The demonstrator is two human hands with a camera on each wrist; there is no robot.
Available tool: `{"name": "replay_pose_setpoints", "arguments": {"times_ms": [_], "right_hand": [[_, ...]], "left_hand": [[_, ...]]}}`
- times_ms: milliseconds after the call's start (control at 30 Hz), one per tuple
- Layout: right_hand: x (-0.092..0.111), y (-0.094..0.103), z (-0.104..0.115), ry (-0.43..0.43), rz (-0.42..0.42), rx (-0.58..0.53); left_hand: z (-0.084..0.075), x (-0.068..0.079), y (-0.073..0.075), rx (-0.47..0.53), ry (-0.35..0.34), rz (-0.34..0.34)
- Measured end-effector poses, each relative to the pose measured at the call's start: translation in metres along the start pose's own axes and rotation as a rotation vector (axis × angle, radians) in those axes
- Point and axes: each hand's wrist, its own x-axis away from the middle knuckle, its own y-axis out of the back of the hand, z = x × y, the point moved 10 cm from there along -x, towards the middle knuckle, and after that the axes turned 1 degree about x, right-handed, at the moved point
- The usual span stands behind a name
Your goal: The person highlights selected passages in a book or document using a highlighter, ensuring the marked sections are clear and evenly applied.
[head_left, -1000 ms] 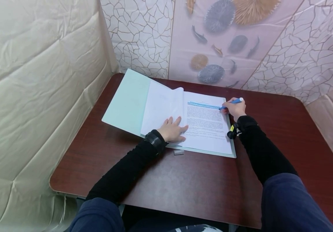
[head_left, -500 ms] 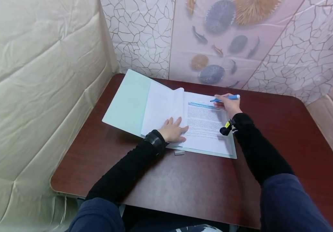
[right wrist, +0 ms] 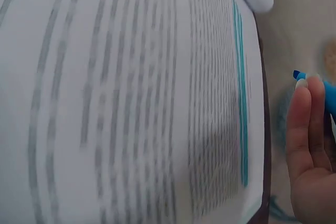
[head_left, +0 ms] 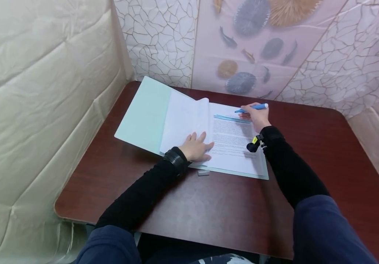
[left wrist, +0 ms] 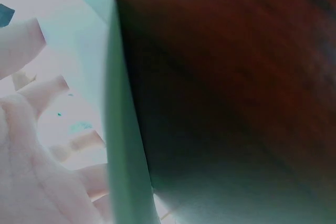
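Note:
A pale green folder lies open with white sheets in it. My left hand rests, fingers spread, near the fold between the turned-back sheets and the printed page. In my right hand I pinch a blue highlighter, its tip pointing left over the top of the page. The right wrist view shows the highlighter's dark tip raised off the paper, just past my fingertips. Blue highlighted lines run across the upper text.
A small grey piece lies on the dark red-brown table by the folder's lower edge. A quilted cream cover hangs at the left, and patterned panels stand behind the table.
My right hand has lifted the highlighter from the right end of the blue lines and moved left and up towards the page's top. The left hand has stayed in place.

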Motion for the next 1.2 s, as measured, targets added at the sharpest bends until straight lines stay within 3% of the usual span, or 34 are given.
{"name": "replay_pose_setpoints", "arguments": {"times_ms": [167, 300, 400, 600, 800, 967, 1200], "right_hand": [[0.004, 0.019, 0.002, -0.009, -0.064, 0.014], [0.004, 0.023, 0.001, -0.033, -0.099, 0.034], [0.003, 0.012, -0.002, -0.046, -0.071, 0.037], [-0.002, -0.029, -0.004, -0.024, 0.032, 0.035], [-0.004, -0.059, -0.014, -0.031, 0.052, 0.085], [-0.007, -0.067, -0.024, -0.034, 0.052, 0.104], [-0.018, -0.061, -0.041, -0.048, 0.035, 0.143]], "left_hand": [[0.005, 0.001, 0.004, -0.003, 0.01, -0.009], [0.007, 0.0, 0.003, -0.003, 0.014, -0.003], [0.008, 0.0, 0.002, -0.003, 0.017, 0.003], [0.01, 0.0, 0.002, 0.01, 0.021, 0.0], [0.007, 0.001, 0.0, -0.003, 0.006, 0.002], [0.003, 0.001, -0.001, -0.025, -0.003, 0.001], [0.001, -0.001, -0.001, -0.055, -0.004, 0.006]]}}
